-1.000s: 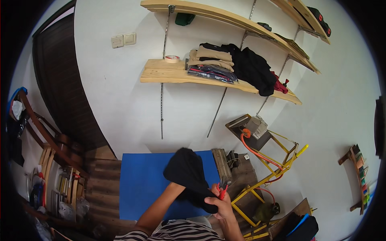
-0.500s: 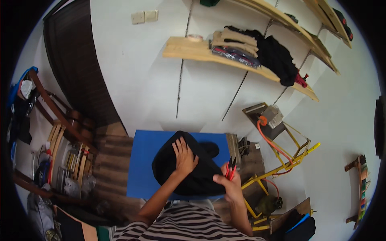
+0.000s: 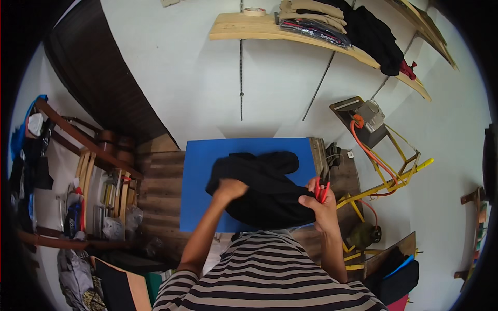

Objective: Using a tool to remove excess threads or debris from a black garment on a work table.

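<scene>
A black cloth garment (image 3: 267,194) lies bunched over the blue tabletop (image 3: 199,207), with one narrow rounded part, like a sleeve, stretching to the far right. My left hand (image 3: 232,190) is closed at the garment's left side, its fingertips tucked out of sight in the cloth. At the right edge of the fabric, my right hand (image 3: 322,210) is wrapped round red-handled scissors (image 3: 322,192), whose dark pointed blades face away from me. The right thumb lies beside the garment's edge.
A wooden shelf (image 3: 249,27) on the far wall carries folded clothes and a tape roll (image 3: 254,11). Right of the table stands a yellow metal frame (image 3: 386,185) with an orange hose. A brown rack (image 3: 78,147) with various goods stands left.
My left hand has gone from lying flat with spread fingers on the garment to curled into it. The garment has sunk flatter and stretches further right; the view has tilted down.
</scene>
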`<state>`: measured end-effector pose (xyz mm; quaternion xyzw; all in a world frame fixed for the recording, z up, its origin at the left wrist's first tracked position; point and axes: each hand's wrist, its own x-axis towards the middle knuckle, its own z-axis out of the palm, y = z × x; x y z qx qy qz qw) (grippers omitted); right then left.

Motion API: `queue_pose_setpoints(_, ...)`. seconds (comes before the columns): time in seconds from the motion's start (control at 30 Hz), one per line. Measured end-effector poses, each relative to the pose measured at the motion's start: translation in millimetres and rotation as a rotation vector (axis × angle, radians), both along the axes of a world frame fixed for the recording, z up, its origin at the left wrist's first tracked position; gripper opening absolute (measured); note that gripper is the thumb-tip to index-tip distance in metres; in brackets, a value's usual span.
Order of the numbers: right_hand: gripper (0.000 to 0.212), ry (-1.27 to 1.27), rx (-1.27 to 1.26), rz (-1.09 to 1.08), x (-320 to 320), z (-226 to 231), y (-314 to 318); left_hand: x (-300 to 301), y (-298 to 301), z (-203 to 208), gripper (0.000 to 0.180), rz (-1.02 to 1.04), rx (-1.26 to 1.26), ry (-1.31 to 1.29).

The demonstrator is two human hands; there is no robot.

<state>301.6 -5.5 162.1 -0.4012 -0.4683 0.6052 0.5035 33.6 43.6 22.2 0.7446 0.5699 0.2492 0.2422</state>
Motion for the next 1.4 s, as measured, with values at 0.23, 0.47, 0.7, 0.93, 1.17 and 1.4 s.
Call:
queue_pose_setpoints(0.23,0.028,0.208,-0.152,0.465,-38,-10,-20,92,5,-20,0.042,0.032,-0.565,-1.027)
queue_pose_setpoints(0.47,0.036,0.618,-0.445,0.895,-10,-10,-16,87,35,70,0.041,0.008,-0.226,-1.089)
queue_pose_setpoints(0.7,0.033,0.785,-0.553,0.965,28,-12,-10,84,22,144,0.041,0.019,0.011,-1.044)
queue_pose_setpoints(0.93,0.033,0.669,-0.438,0.962,82,-20,3,104,11,168,0.041,0.057,0.071,-0.966)
queue_pose_setpoints(1.17,0.03,1.036,-0.48,1.077,123,-39,19,101,20,185,0.04,0.175,0.252,-0.886)
queue_pose_setpoints(1.4,0.024,1.312,-0.091,1.318,135,-3,37,109,3,174,0.04,0.246,0.242,-0.845)
